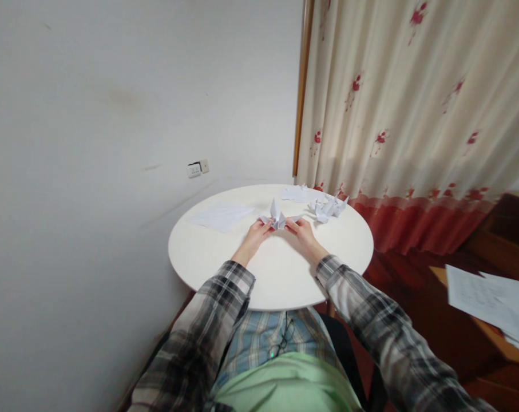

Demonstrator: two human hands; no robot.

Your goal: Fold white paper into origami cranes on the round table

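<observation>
A white folded paper crane (pixel 276 218) is held between my two hands over the middle of a round white table (pixel 280 274). My left hand (pixel 259 232) pinches the crane's left side. On the other side, the fingers of my right hand (pixel 302 230) are closed on its right part. One pointed piece of the crane sticks straight up. Several more folded paper cranes (pixel 325 209) sit in a cluster beyond my right hand. To the left of my left hand lies a flat sheet of white paper (pixel 220 216).
More white paper (pixel 300 194) lies at the table's far edge. A plain wall (pixel 113 229) with a power socket (pixel 194 170) stands close on the left. A patterned curtain (pixel 392 114) hangs behind. Printed sheets (pixel 486 297) rest on a wooden surface at right.
</observation>
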